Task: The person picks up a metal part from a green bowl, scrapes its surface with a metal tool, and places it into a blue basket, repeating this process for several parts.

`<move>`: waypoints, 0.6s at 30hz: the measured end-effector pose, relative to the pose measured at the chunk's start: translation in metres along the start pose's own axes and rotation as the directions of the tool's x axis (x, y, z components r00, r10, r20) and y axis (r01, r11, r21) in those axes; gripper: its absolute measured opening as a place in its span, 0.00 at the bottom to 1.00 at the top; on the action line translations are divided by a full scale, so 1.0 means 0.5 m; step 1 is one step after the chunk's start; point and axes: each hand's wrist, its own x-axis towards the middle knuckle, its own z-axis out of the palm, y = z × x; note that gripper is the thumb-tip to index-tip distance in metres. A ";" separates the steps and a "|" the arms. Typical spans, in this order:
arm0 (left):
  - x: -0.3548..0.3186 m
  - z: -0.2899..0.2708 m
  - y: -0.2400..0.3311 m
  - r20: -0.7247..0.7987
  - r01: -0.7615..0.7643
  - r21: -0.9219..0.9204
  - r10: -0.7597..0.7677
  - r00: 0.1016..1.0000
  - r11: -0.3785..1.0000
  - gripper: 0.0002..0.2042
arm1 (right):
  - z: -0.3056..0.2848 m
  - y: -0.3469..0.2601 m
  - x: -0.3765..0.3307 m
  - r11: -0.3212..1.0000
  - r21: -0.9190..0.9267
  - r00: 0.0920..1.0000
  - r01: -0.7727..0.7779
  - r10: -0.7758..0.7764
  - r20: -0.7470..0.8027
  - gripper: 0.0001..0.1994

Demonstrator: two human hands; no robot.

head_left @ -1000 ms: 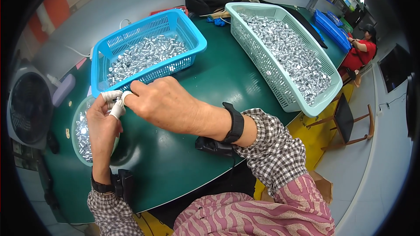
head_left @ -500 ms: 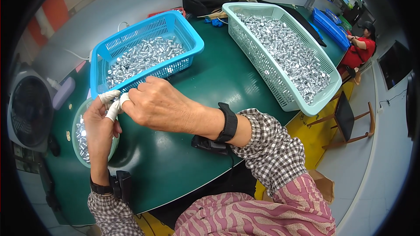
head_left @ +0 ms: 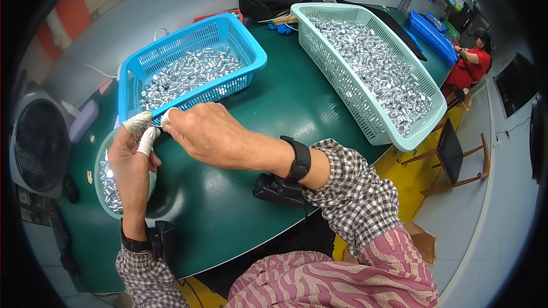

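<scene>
My left hand (head_left: 130, 157) is raised over the pale green bowl (head_left: 150, 189), its thumb and forefinger in white finger covers and pinched together. A small silvery metal piece shows at their tips. Close beside it, my right hand (head_left: 206, 136) is curled in a pinch, with a white cover on a fingertip. Whatever it grips is hidden by the fingers. Small shiny metal cylinders (head_left: 110, 185) lie in the bowl beneath my left hand. Just beyond both hands stands a blue slotted basket (head_left: 260, 60), partly filled with similar metal pieces (head_left: 191, 74).
A mint green basket (head_left: 342, 88) heaped with metal pieces stands to the right on the green table (head_left: 274, 102). At the left is a fan (head_left: 39, 142). A wooden chair (head_left: 448, 148) stands beyond the table. Far right, a person in red (head_left: 471, 65) works by blue trays (head_left: 431, 37).
My right hand has turned slightly and shifted a little downward, its fingers more tucked in. The tips of my two hands have drawn slightly apart. The baskets have stayed put.
</scene>
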 end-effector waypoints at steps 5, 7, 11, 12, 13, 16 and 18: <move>0.009 -0.014 0.005 0.111 0.146 0.075 -0.153 0.982 0.987 0.09 | 0.011 0.009 -0.005 0.954 -0.199 0.964 0.223 -0.247 -0.102 0.04; 0.008 -0.015 0.004 0.177 0.209 0.090 -0.223 0.959 0.974 0.09 | 0.015 0.012 -0.008 0.894 -0.310 0.938 0.324 -0.346 -0.017 0.03; 0.007 -0.011 -0.009 0.194 0.172 0.034 -0.176 0.965 0.984 0.09 | 0.023 0.014 -0.008 0.852 -0.385 0.929 0.356 -0.367 0.045 0.03; 0.006 -0.010 -0.013 0.185 0.136 0.003 -0.135 0.974 0.991 0.09 | 0.025 0.014 -0.007 0.850 -0.396 0.933 0.347 -0.356 0.052 0.04; 0.002 -0.013 -0.012 0.163 0.148 0.019 -0.149 0.975 0.989 0.09 | 0.027 0.009 -0.007 0.856 -0.371 0.928 0.360 -0.369 0.049 0.04; -0.004 0.001 -0.002 0.111 0.098 0.019 -0.099 0.989 0.995 0.10 | 0.021 0.005 -0.006 0.909 -0.311 0.955 0.277 -0.295 -0.012 0.03; -0.007 0.018 -0.010 0.054 -0.037 -0.120 0.043 0.998 0.992 0.10 | 0.020 0.012 -0.007 0.984 -0.132 0.991 0.120 -0.127 -0.048 0.06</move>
